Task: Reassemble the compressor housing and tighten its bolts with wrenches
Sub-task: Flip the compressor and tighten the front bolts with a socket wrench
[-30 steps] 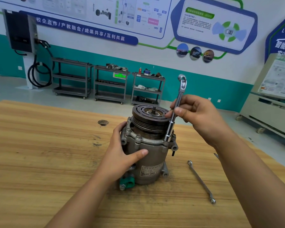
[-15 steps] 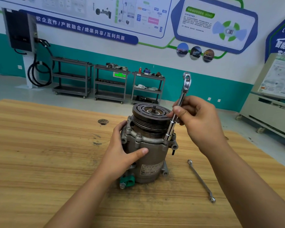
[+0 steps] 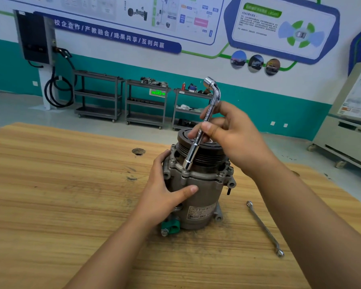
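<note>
On the wooden bench (image 3: 61,195), pretty much dead centre, the compressor (image 3: 198,197) stands upright on its rear end with the pulley (image 3: 208,155) facing up. My left hand (image 3: 163,197) is wrapped round the left side of the housing, with the thumb laid across the front and the fingers curled out of sight behind. My right hand (image 3: 233,136) pinches the shaft of the L-shaped socket wrench (image 3: 194,152) about halfway up, between thumb and fingers. The socket end is seated on the front flange bolt (image 3: 185,172).

Few thoughts on doing this bit properly:

- The shaft leans off to the right. I'd stand it straight in line with the bolt so the socket sits square, otherwise I reckon it rounds the head.
- This mid-shaft pinch is fine for twirling the bolt down finger-snug. For real torque I'd shift my grip up to the bent end.
- I'd snug all the flange bolts lightly in a criss-cross before the final pull, so the housing halves close evenly.
- The unit's tall on a small base, so the left hand has to brace hard against the twist.

The ring spanner (image 3: 263,226) lies on the bench to the right, well apart from the compressor.
</note>
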